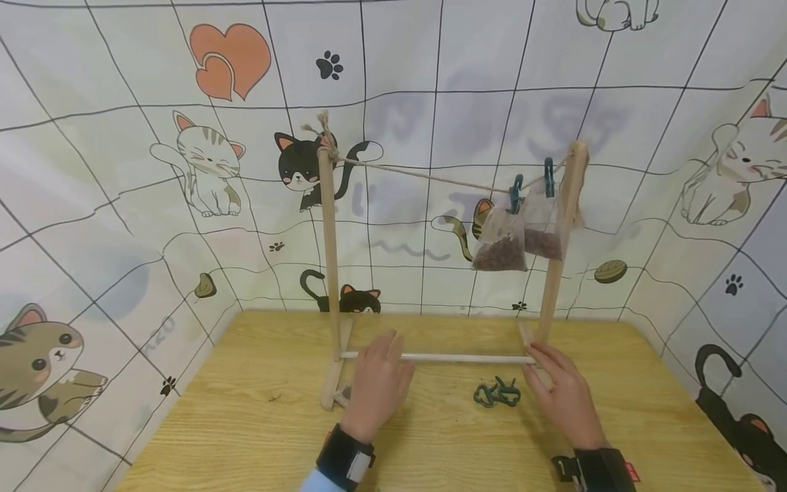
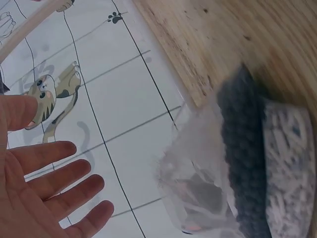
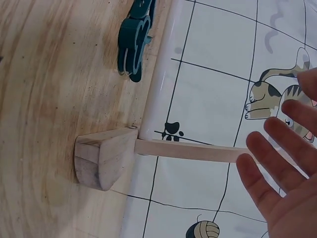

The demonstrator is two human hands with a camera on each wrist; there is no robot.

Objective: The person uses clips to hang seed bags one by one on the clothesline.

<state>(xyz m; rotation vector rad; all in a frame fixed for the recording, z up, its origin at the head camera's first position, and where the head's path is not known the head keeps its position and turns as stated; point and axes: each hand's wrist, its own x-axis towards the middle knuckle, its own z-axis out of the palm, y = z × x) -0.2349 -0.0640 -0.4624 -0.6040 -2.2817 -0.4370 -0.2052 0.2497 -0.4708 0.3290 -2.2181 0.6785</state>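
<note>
My left hand (image 1: 378, 383), its fingers extended, is over the table just in front of the left end of the frame's lower rod (image 1: 467, 358). In the left wrist view, a clear bag of dark round beads (image 2: 242, 153) lies beside a bag of white stick-like pieces (image 2: 288, 168). From the head, my left hand mostly hides them. My right hand (image 1: 565, 396) is by the foot of the right post (image 1: 556, 287), fingers spread and holding nothing. Between the hands lie several green clothes pegs (image 1: 496, 393).
A string (image 1: 424, 176) runs between the wooden posts. Near its right end hang two clear bags of brown contents, one bag (image 1: 501, 249) lower than the other bag (image 1: 544, 236), each clipped by a green peg. A cat-print cloth (image 1: 406, 61) encloses the wooden table (image 1: 430, 444).
</note>
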